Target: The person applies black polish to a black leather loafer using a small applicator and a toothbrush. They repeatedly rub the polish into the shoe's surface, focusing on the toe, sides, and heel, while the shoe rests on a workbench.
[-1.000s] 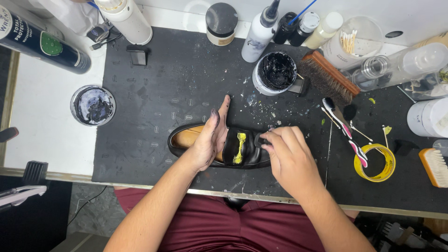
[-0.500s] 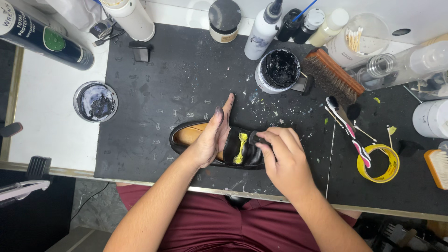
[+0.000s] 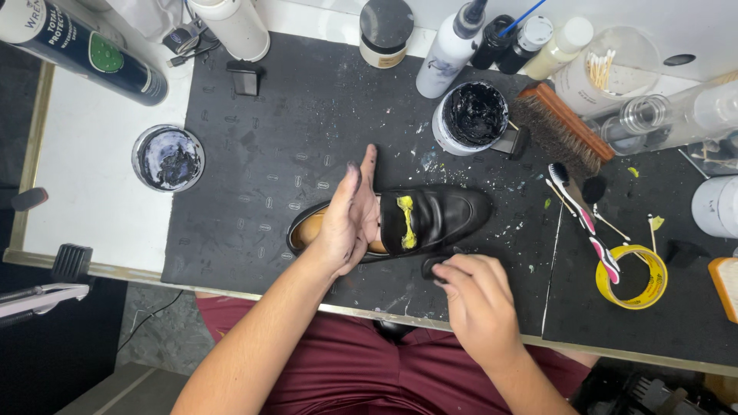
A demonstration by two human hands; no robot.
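At the far left, a dark spray can [image 3: 81,52] lay on its side across the pale strip of the desk [image 3: 84,177], and just below it sat an open round tin [image 3: 167,158] smeared with dark polish. A dark, paint-flecked mat [image 3: 254,177] covered the middle of the desk.

On that mat, near the front edge, lay a black loafer [image 3: 430,219] on its sole, toe pointing right, with a tan lining showing at the heel and a yellow streak across the strap. The left hand [image 3: 350,219] rested over the shoe's opening — fingers straight and together, pointing away from the person, gripping nothing, only steadying the shoe. The fingertips were stained dark.

Just right of it, the right hand [image 3: 477,296] was curled narrowly around a small dark pad or cloth [image 3: 432,266], pressed against the near side of the shoe.

Behind the shoe stood an open tub of black polish [image 3: 475,115], with a white squeeze bottle [image 3: 450,50] and a dark-lidded jar [image 3: 384,32] at the back edge. Further right lay a wooden-backed brush [image 3: 561,127], then a pink-and-white toothbrush [image 3: 584,219], and beside it a roll of yellow tape [image 3: 634,278] — well apart from both hands.
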